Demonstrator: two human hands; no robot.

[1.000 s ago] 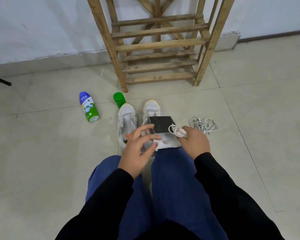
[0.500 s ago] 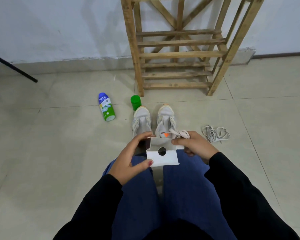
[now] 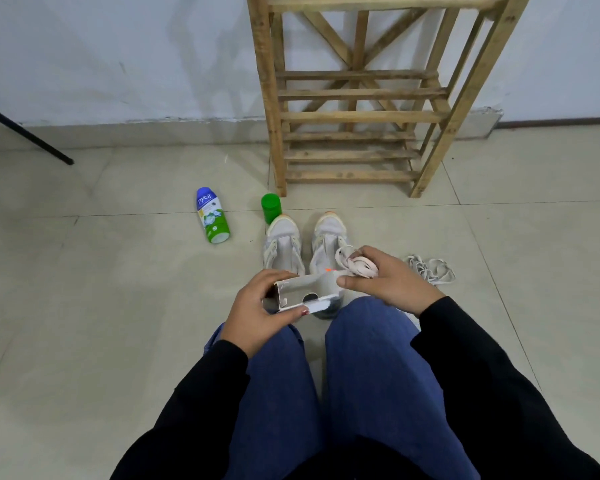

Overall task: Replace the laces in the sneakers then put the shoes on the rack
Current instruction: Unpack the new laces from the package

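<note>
Two white sneakers stand side by side on the floor with toes toward the rack, the left sneaker (image 3: 282, 244) and the right sneaker (image 3: 328, 242). My left hand (image 3: 257, 311) grips a small white cardboard box (image 3: 305, 292) above my knees. My right hand (image 3: 385, 278) holds a coiled bundle of pale new laces (image 3: 357, 265) just right of the box, its thumb against the box end. A loose heap of white old laces (image 3: 430, 269) lies on the tiles to the right. The wooden shoe rack (image 3: 357, 116) stands against the wall beyond the sneakers.
A blue-and-green bottle (image 3: 212, 220) lies on the floor left of the sneakers. A green cup (image 3: 271, 207) stands by the rack's left leg. A black pole (image 3: 25, 133) slants down at the far left. My blue-trousered knees fill the lower middle.
The box has turned on its side in my left hand. My right hand has lifted the lace bundle up and to the right, out past the box end. The view has tilted upward.
</note>
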